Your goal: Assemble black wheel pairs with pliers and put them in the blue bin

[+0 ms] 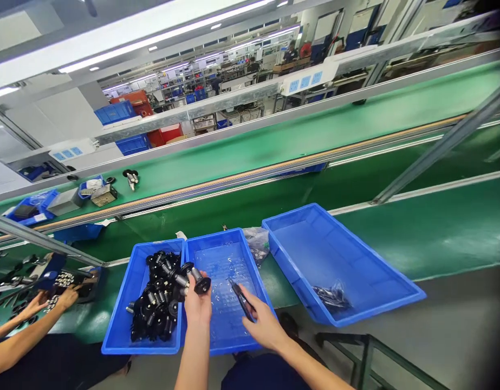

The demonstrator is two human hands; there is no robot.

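My left hand (198,301) is closed around black and silver cylindrical parts (201,281) with black round flanges, over the edge between two blue bins. In my right hand (263,320) is a dark plier-like tool (242,301), its tip pointing up and left over the middle blue bin (217,344). Small clear or shiny rings (229,260) lie scattered in that bin. The left blue bin (117,311) holds a heap of similar black and silver parts (156,303).
A larger blue bin (367,271) at the right contains dark thin items (333,297). Behind the middle bin lies a plastic bag (257,242). A co-worker's hands (65,298) are at the far left. A green conveyor (241,154) runs behind, and a metal post (436,149) slants at the right.
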